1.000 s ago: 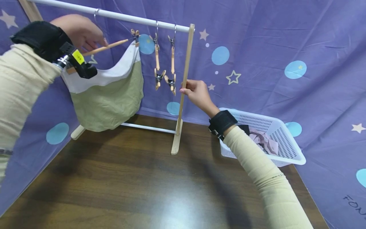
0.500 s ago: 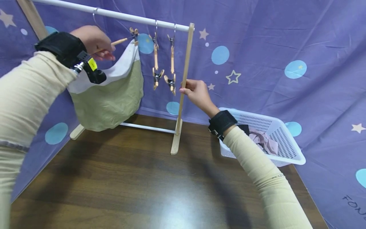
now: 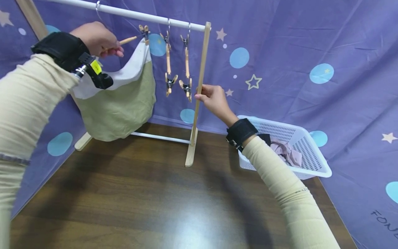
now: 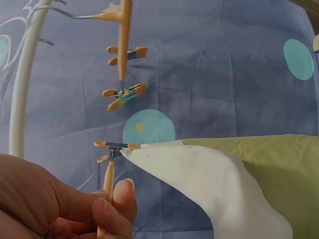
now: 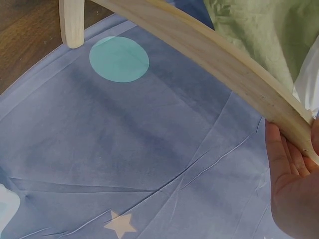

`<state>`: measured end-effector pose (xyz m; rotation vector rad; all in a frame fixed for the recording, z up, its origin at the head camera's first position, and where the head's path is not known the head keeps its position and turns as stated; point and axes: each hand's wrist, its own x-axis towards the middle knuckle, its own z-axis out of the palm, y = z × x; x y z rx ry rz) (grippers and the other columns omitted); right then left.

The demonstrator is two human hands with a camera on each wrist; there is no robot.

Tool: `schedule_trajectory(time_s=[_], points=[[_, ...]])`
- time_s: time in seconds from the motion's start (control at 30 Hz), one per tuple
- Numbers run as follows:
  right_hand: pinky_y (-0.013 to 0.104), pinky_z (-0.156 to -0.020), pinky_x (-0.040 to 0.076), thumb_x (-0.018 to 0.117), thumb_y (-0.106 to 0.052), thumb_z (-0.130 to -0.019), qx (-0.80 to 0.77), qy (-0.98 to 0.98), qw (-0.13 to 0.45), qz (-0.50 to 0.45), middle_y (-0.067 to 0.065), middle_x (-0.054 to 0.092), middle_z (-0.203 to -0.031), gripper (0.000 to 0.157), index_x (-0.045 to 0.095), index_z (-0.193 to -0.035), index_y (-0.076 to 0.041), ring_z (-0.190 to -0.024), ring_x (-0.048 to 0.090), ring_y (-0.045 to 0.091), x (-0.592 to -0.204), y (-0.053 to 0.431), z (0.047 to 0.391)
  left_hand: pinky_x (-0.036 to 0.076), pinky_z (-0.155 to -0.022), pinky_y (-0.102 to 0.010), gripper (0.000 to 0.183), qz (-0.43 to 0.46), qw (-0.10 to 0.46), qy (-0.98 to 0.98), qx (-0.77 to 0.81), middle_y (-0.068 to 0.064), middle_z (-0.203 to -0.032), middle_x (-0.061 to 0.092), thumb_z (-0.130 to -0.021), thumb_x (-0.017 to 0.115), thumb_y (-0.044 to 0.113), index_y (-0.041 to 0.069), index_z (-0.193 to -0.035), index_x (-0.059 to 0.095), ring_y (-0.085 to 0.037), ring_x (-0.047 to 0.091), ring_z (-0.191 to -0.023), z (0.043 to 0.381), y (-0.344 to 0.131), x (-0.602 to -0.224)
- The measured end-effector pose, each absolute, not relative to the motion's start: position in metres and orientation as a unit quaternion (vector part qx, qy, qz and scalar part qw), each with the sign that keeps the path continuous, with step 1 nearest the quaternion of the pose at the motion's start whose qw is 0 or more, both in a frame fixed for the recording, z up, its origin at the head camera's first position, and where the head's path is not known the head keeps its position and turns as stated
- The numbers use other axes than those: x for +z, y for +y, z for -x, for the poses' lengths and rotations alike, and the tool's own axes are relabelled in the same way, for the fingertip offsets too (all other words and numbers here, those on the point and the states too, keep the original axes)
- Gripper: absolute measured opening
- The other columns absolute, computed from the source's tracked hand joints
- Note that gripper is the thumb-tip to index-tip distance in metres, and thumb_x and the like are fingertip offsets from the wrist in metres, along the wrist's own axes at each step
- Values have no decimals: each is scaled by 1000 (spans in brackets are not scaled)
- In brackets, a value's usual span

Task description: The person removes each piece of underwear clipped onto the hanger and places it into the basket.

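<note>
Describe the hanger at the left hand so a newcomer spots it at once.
Find the white top rail, then the left hand below it. That hand pinches the wooden hanger. Only this one carries the white-and-green cloth; the two neighbouring hangers hold none.

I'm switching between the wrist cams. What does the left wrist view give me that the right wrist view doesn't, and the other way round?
Only the left wrist view: the left hand pinching the hanger, the clip at the hanger's end gripping the cloth, the white rail, and another hanger beyond.

Only the right wrist view: the right hand gripping the wooden post.

Both: part of the green-and-white cloth, and the spotted curtain behind.
</note>
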<state>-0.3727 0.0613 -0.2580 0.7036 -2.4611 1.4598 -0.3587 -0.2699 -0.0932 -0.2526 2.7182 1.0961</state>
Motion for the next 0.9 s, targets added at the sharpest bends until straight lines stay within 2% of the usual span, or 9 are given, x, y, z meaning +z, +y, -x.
schedule_trajectory(time_s=[0.23, 0.47, 0.53, 0.9], points=[[32, -93, 60, 69, -10, -97, 488, -833, 104, -238, 18, 76, -111, 25, 72, -120, 1, -108, 73, 25, -258, 61, 373, 41, -54, -21, 53, 66, 109, 927, 353, 13, -57, 61, -109, 35, 12, 19, -63, 61, -2, 48, -56, 353, -278, -84], [32, -94, 60, 70, -9, -97, 488, -834, 102, -238, 18, 76, -113, 25, 73, -120, 1, -110, 73, 25, -257, 61, 373, 40, -57, -25, 50, 46, 123, 934, 332, 11, -62, 62, -111, 32, 17, 18, -73, 63, -4, 49, -61, 350, -287, -84], [32, -94, 59, 70, -9, -97, 488, -834, 100, -239, 18, 75, -114, 25, 73, -120, 0, -110, 73, 25, -257, 61, 373, 40, -57, -25, 53, 42, 129, 934, 330, 12, -63, 63, -112, 32, 19, 21, -69, 63, -4, 50, -61, 348, -290, -84], [32, -93, 60, 70, -9, -97, 486, -833, 104, -242, 19, 76, -113, 24, 73, -119, 1, -109, 73, 26, -258, 62, 373, 42, -63, -28, 46, 14, 95, 941, 324, 12, -69, 62, -110, 38, 26, 29, -73, 65, -12, 51, -69, 338, -301, -70]])
